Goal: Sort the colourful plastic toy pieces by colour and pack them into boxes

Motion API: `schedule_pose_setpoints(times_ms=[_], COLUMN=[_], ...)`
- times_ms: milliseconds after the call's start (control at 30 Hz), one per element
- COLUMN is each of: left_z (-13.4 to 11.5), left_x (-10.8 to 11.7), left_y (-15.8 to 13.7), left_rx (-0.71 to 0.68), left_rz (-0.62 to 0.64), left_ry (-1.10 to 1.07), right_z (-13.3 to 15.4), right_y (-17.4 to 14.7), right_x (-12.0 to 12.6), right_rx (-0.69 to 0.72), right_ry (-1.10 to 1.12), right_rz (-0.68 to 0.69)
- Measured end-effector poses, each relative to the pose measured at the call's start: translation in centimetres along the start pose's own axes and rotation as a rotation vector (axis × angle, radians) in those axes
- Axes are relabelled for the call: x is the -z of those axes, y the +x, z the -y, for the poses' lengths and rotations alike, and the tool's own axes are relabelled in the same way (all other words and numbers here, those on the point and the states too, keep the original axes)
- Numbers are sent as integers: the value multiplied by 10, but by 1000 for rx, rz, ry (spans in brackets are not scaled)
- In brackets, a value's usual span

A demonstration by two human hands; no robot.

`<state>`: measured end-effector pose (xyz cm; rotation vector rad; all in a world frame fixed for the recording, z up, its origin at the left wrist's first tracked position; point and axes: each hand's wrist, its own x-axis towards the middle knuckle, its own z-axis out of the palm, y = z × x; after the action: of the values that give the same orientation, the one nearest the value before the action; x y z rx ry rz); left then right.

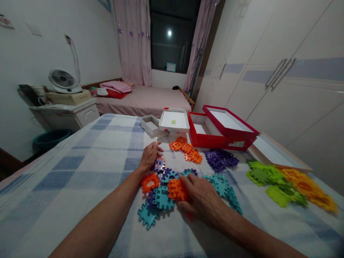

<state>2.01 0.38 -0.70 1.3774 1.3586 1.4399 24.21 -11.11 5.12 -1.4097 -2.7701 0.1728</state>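
My right hand (201,195) is closed on an orange interlocking puzzle piece (176,190), with the thumb at its lower edge and fingers over its right side. Below that piece lies a mixed pile holding a teal piece (163,197), another teal piece (147,214) and an orange piece (150,182). My left hand (150,156) rests at the far left of the pile, fingers slightly apart and partly turned away. Just beside its fingers is a purple piece (159,164); I see no firm grip on it.
Sorted heaps lie around: orange (185,147), dark purple (220,159), teal (221,186), lime green (276,184) and yellow-orange (309,188). Behind them stand a red box (206,141), a red-rimmed lid (231,123), a white box (174,125) and a grey tray (151,126). A checked cloth (88,172) lies underneath.
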Motion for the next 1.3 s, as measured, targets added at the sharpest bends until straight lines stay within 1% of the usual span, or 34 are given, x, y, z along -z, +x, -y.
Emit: schedule_pose_setpoints(times_ms=[100, 167, 233, 300, 367, 500, 533, 567, 600, 700, 733, 800, 867, 933, 1033, 1100, 1167, 1233, 1300], left_z=[0, 1, 1, 2, 1, -1, -1, -1, 0, 2, 4, 5, 6, 5, 4, 4, 4, 4, 4], left_x=[1, 1, 0, 0, 0, 0, 0, 0, 0, 0, 0, 0, 0, 0, 1, 1, 1, 1, 1], left_y=[0, 0, 1, 1, 1, 0, 0, 0, 0, 1, 2, 2, 3, 2, 2, 2, 2, 2, 2], left_rx=[4, 11, 18, 20, 17, 11, 9, 6, 3, 3, 5, 9, 7, 0, -11, -12, -11, -11, -10], left_rz=[5, 3, 2, 4, 6, 3, 3, 3, 5, 10, 12, 12, 12, 14, 15, 15, 16, 14, 10], left_ry=[5, 6, 4, 3, 4, 10, 12, 13, 14, 12, 11, 10, 12, 17, 26, 29, 31, 32, 34], right_z=[1, -1, -7, -17, -29, -43, -43, -41, -38, -27, -23, -17, -13, -10, -10, -11, -13, -14, -15], right_y=[2, 0, -1, 5, 21, 51, 52, 49, 43, 10, -2, -19, -27, -29, -29, -28, -24, -16, -3], right_x=[-3, 0, 5, 11, 18, 32, 36, 39, 41, 42, 40, 33, 22, 11, 5, 11, 22, 31, 34], right_rx=[-28, -43, -43, -39, -65, -155, -157, -143, -106, 81, 126, 143, 109, 81, 74, 104, 129, 151, 179], right_ry=[36, 117, 228, 327, 368, 263, 231, 213, 216, 277, 275, 211, 114, 55, 66, 124, 178, 208, 220], right_rz=[-14, -5, -24, -90, -177, -344, -345, -313, -243, 53, 122, 172, 155, 135, 111, 78, 8, -64, -81])
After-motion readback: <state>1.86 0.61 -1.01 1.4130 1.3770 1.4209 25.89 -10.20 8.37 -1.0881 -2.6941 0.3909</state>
